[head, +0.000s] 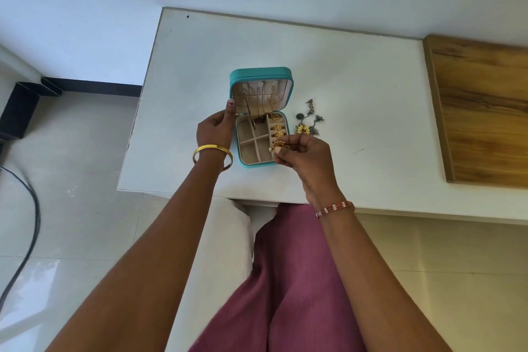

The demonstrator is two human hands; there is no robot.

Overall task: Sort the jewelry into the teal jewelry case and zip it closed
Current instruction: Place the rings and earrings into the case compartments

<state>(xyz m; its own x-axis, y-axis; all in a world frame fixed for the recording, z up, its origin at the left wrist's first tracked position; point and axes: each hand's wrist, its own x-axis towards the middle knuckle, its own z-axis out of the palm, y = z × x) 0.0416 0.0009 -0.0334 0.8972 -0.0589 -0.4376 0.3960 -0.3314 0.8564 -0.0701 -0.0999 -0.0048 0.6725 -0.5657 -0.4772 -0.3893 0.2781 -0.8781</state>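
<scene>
Right hand: the right hand (304, 161), wearing a red-and-white beaded bracelet (335, 208), is pinching a small gold flower-shaped ornament (278, 147) between curled fingertips, hovering over the case's near right corner.
Left hand: the left hand (215, 129), wearing a plain gold bangle (212, 157), is curling against the case's left side, thumb lying along the lid edge.
Surface: a white rectangular table (357, 89) is bearing everything; a wood-grain panel (483, 111) is lying at its right.
Case: the open teal zip-around jewelry case (261, 74) is sitting mid-table, lid upright with gold chains (261, 100) hanging, gold rings (278, 130) sitting in the right slots.
Loose jewelry: dark metal earrings (310, 123) are lying just right of the case.
Room: pale floor tiles (71, 180) and a black cable (31, 209) are showing at left.
</scene>
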